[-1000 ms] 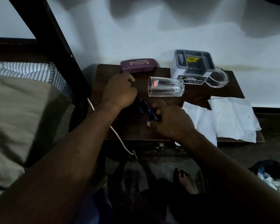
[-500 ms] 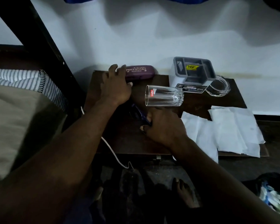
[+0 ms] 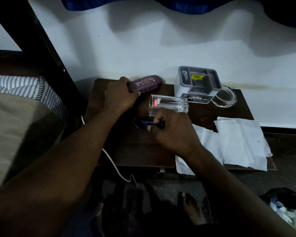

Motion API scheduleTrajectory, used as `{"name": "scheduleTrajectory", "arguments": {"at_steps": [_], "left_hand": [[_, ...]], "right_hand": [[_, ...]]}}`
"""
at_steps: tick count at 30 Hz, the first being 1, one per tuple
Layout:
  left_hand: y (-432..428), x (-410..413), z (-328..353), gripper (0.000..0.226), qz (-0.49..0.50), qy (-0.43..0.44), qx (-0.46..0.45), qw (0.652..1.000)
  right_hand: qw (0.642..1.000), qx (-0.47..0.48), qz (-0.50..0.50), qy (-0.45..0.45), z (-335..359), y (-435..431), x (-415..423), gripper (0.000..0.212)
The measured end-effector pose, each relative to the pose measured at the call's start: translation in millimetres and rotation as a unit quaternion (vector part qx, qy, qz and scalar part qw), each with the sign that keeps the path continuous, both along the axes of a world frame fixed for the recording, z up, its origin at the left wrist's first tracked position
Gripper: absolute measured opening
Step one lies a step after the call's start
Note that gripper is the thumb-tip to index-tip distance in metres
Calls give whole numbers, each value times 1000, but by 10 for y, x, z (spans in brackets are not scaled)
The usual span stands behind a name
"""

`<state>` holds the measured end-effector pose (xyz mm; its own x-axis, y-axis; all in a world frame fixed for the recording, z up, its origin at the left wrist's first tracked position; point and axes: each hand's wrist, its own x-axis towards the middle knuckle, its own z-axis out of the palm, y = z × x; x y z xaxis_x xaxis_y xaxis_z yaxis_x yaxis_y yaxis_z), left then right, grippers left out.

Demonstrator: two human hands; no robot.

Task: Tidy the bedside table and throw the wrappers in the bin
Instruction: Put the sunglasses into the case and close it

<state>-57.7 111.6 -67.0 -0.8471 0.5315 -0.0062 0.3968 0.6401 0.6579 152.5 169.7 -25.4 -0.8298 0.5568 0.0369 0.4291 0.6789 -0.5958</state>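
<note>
On a dim counter (image 3: 135, 151), the left hand (image 3: 120, 98) grips a purple case (image 3: 144, 82) by the wall. The right hand (image 3: 174, 132) pinches blue spectacles (image 3: 143, 123) before a toppled glass (image 3: 167, 104). White papers (image 3: 237, 141) lie at the counter's right edge, and a bin bag (image 3: 280, 195) sits on the floor.

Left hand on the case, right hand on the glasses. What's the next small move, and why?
Probably pull the case forward, away from the wall, and open it. The left hand grips its left end, it looks closed, and the right hand pinches the blue glasses just in front, so they seem bound for it.
</note>
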Motion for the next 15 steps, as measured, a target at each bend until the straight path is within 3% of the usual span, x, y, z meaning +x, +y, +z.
{"name": "scheduleTrajectory", "arguments": {"at_steps": [3,6,10,13,15], "left_hand": [[-80,91,99,46,50,-96,126,986],[-214,221,216,44,107,-117,233,960],[-343,532,420,39,126,-222,376,891],[-423,846,524,18,92,-260,417,866],[-490,1006,574,18,80,-295,431,849]], "right_hand": [[995,-84,-20,58,91,101,18,17],[980,-152,-56,119,193,158,89,16],[927,-298,-121,194,349,209,198,15],[883,-378,-146,238,436,246,233,11],[885,-370,-141,245,451,274,248,9]]}}
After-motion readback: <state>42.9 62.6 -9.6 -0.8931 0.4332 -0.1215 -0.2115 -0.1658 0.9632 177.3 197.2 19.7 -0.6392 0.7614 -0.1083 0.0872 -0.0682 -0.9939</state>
